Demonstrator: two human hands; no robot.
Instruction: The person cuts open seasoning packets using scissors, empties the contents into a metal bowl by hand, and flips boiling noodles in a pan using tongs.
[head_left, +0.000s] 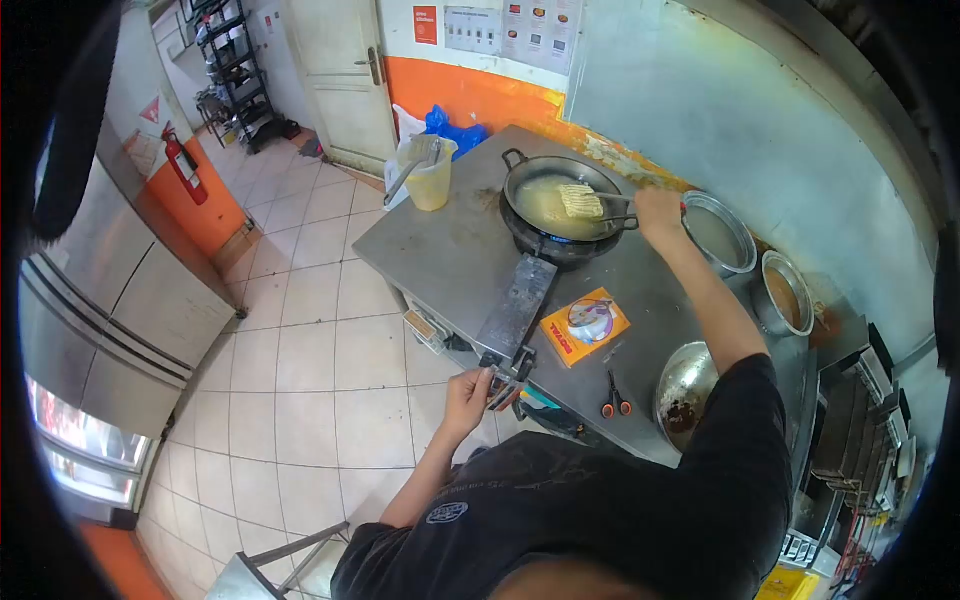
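Both hands are occupying separate spots about the wok (534, 177); the right hand (660, 215) is gripping a slim tool (617, 197) just beside the wok's right handle, its fingers curled tight; the left hand (468, 398) is sitting on the wearer's side of the wok, half curled at the fitting (506, 384) on the near end of the burner arm (518, 303); whether its fingers are pinching the fitting or merely touching it, I cannot tell.

Noodles (580, 201) are lying inside the wok as one pale block, right of its middle, at the tool's tip and amid cloudy liquid (543, 212); they are probably behaving as something light, wet and slippery, firm in the block but fragile at softened edges; broad support from beneath is looking safer than a hard pinch, and the tool is asking to be held at the end outside the hot rim.

Above the counter (440, 225), the right arm is extending toward the wok, nearly straight; the left arm is bending, its forearm slanting up to the fitting, well short of the wok.
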